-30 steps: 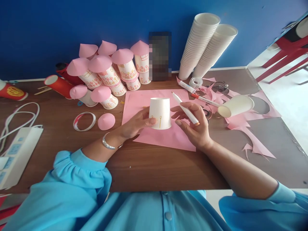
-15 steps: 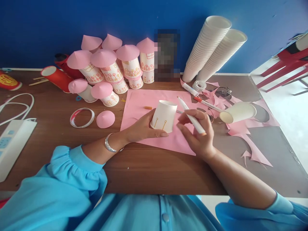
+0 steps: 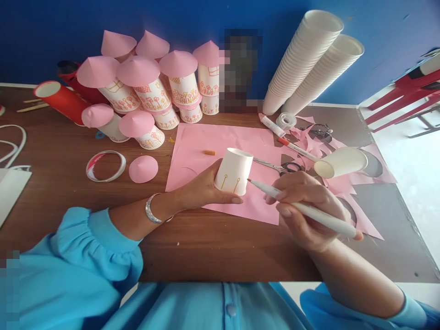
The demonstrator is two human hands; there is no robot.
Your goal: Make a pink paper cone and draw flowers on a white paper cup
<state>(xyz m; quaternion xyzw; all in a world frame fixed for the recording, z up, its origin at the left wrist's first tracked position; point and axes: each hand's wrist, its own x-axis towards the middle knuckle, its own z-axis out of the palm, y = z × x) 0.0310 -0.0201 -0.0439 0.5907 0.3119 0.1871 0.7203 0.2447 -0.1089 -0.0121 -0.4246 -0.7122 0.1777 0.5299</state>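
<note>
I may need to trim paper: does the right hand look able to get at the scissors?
Probably, once free: the right hand holds a felt-tip pen, but the scissors lie just beyond it, largely uncovered.

Scissors (image 3: 275, 167) lie right of the cup (image 3: 234, 170), apparently partly on paper (image 3: 192, 137).

The person wears a bright blue top (image 3: 185, 302) with a round matching button (image 3: 231, 310), a ruffled left sleeve (image 3: 99, 238) left of the button, a puffy right sleeve (image 3: 343, 314) right of it, and a silver bracelet (image 3: 149, 211) above-left.
</note>
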